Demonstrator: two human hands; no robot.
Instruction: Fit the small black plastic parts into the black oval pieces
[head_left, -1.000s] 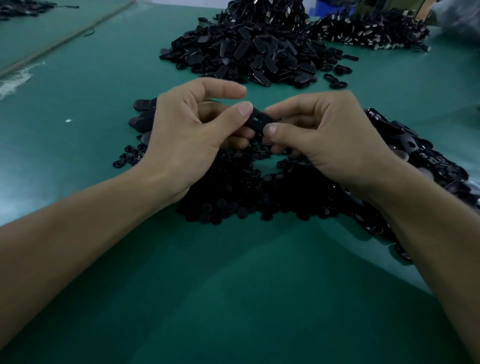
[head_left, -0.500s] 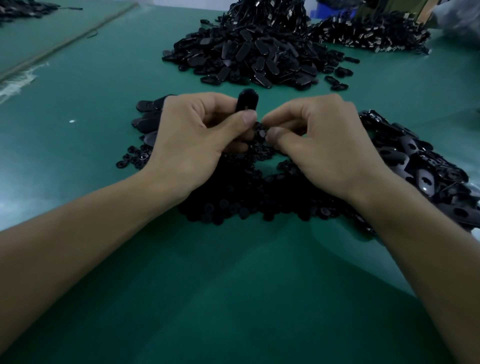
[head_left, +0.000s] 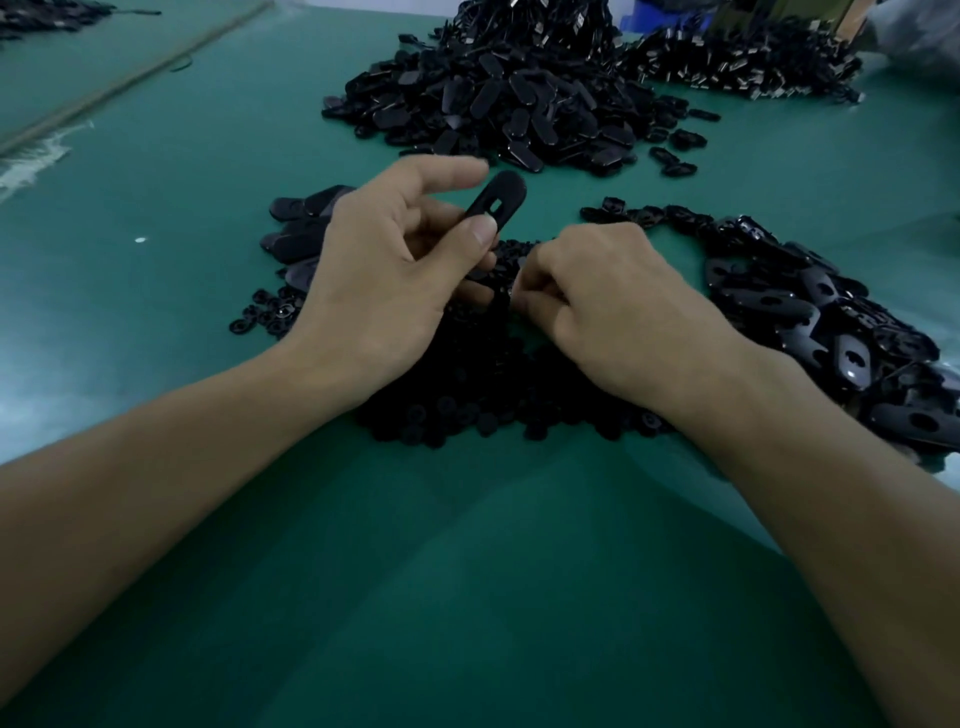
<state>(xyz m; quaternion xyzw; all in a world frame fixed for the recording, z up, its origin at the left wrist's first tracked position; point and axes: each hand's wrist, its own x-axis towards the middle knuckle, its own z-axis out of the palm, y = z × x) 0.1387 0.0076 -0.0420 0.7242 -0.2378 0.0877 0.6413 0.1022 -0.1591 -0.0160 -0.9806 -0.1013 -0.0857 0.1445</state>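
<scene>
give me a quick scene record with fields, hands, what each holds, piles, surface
left hand: pinches one black oval piece, raised, slot showing
right hand: fingers curled, down in the small parts pile; grip contents hidden
oval stock: near heap at right, far heap at back
surface: green table

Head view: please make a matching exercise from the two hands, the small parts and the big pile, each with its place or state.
1 left hand
2 right hand
3 small parts
4 big pile

A heaped under both hands
B pinches an oval piece
C far across the table
D curled, down among the small parts

Pairs: 1-B, 2-D, 3-A, 4-C
</scene>
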